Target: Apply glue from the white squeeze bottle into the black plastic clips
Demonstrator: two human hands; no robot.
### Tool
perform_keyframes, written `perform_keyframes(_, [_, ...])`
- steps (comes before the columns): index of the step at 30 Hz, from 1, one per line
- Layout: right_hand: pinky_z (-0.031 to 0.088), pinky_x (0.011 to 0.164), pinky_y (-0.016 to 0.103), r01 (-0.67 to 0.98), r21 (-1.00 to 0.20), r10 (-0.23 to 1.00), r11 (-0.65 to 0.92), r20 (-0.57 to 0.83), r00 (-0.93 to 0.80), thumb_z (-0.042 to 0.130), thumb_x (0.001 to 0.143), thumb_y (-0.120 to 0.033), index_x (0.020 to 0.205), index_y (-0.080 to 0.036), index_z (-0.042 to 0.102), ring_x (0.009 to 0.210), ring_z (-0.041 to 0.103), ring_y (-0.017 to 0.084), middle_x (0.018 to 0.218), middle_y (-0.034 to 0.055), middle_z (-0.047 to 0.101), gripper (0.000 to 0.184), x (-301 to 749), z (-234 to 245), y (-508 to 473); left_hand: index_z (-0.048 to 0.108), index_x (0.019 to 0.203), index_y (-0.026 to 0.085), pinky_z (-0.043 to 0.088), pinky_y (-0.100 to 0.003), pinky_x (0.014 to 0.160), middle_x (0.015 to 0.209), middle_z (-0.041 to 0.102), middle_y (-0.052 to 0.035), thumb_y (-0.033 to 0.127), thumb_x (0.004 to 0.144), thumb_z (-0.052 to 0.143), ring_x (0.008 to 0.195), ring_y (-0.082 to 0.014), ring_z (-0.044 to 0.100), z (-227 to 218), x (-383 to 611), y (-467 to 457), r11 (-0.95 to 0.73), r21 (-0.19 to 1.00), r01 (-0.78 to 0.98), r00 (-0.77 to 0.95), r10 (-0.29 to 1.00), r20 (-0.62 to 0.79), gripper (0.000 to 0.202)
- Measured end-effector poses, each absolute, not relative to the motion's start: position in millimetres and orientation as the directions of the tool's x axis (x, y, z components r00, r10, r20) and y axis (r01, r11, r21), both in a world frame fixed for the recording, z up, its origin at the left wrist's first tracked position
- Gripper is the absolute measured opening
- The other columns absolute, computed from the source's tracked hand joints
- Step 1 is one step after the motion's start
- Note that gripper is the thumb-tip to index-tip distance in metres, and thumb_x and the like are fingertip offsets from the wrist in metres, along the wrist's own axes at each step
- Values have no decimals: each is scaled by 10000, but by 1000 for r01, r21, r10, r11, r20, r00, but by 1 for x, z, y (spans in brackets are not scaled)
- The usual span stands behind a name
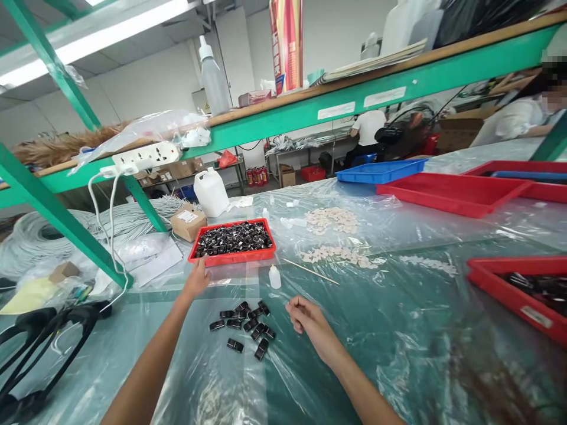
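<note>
My left hand [198, 280] is at the near left corner of a red tray [239, 257], its fingers closed on the rim. A heap of small black parts [234, 238] with shiny faces fills that tray. Nearer to me, several loose black parts [250, 324] of the same look lie scattered on the plastic-covered table. Just right of them my right hand [306, 321] hovers with curled fingers, and nothing shows in it. Between the hands and beyond the loose parts stands a small white squeeze bottle [275, 277].
A thin wooden stick [312, 271] lies before pale flat pieces [332, 221]. Red trays [456, 192] and a blue tray [381, 172] stand at the back right; another red tray [522, 289] holds dark parts. A green shelf frame [62, 218] rises at left, near a white jug [211, 192].
</note>
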State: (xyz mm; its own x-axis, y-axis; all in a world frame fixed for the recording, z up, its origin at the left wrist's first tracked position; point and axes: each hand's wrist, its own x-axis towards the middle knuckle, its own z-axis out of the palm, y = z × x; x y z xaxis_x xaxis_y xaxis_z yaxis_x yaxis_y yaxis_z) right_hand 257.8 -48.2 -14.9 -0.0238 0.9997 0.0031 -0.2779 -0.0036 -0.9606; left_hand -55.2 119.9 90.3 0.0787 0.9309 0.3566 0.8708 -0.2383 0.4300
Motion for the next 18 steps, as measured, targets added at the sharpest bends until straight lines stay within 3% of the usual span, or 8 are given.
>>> perform_keyframes(5, [344, 648, 204, -133, -990, 996, 51, 41, 78, 648, 1002, -495, 753, -262, 528, 555, 432, 40, 643, -108, 389, 362, 257, -28, -40, 624, 1142, 147, 601, -340, 802, 1099, 677, -27, 294, 1032, 601, 910, -158, 703, 54, -68, 89, -155, 319, 935, 54, 951, 303, 185])
perform_keyframes(8, [397, 705, 214, 9, -994, 976, 108, 108, 188, 667, 1012, -437, 816, -249, 608, 654, 518, 64, 727, -88, 482, 278, 261, -37, -35, 631, 1108, 148, 591, -334, 798, 1051, 683, -16, 298, 1038, 588, 880, -148, 698, 38, -57, 68, -241, 277, 930, 162, 946, 280, 172])
perform_keyframes(12, [598, 852, 323, 163, -976, 948, 144, 183, 261, 834, 1014, -415, 1047, -214, 735, 916, 663, 151, 1042, -7, 718, 227, 263, -50, -29, 613, 1195, 190, 531, -430, 966, 1233, 636, -51, 375, 994, 632, 1126, -220, 640, 18, -27, 41, -481, 241, 843, 435, 873, 221, 275])
perform_keyframes(15, [658, 936, 395, 227, -966, 951, 124, 181, 253, 840, 1047, -444, 1149, -203, 764, 1025, 715, 188, 1178, 34, 767, 272, 259, -58, -26, 517, 1365, 271, 437, -486, 1096, 1400, 548, -59, 444, 967, 623, 1301, -289, 526, 8, -6, 31, -598, 227, 768, 567, 801, 193, 446])
perform_keyframes(18, [681, 924, 387, 273, -958, 957, 83, 153, 247, 824, 1072, -438, 1229, -216, 773, 1013, 735, 180, 1216, 43, 787, 276, 255, -58, -19, 459, 1427, 305, 397, -504, 1125, 1493, 482, -46, 366, 1008, 537, 1366, -315, 458, 4, 7, 29, -680, 223, 698, 653, 733, 190, 431])
